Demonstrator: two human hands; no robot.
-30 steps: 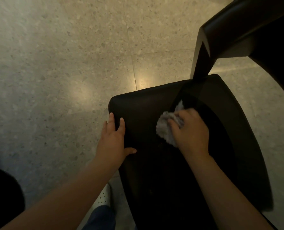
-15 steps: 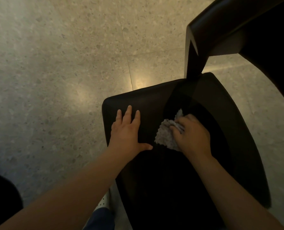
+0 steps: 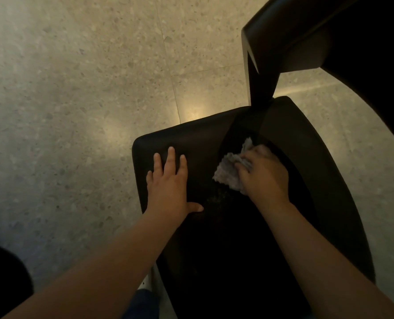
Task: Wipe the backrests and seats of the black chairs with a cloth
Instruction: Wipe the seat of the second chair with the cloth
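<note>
Head view, the only one available.

The black chair's seat [image 3: 198,139] fills the centre and lower right of the frame, with its backrest [image 3: 306,31] rising at upper right. The right hand [image 3: 263,178] sits at centre right of the seat, its grip clamped on a bunched pale cloth [image 3: 229,171] that it presses against the seat surface. The left hand [image 3: 168,183] lies left of centre near the seat's left edge, its grip apart: fingers straight, palm flat on the seat, holding nothing. The two hands are near each other but not touching.

Hazards noted, as judgement:

1. The cloth is wadded, so only a small patch appears to meet the seat. Strokes could leave unwiped strips.
2. The left palm covers part of the seat. That area could be missed unless the hand shifts.
3. The left hand bears down near the seat edge on a smooth speckled floor [image 3: 76,88]. The chair could slide or tip under a strong push.
4. Lighting is dim and the seat is black, so remaining dirt would be hard to spot. A faint speckled patch [image 3: 216,199] shows between the hands; whether it is dirt cannot be told.
5. The backrest's condition cannot be told from here.
</note>
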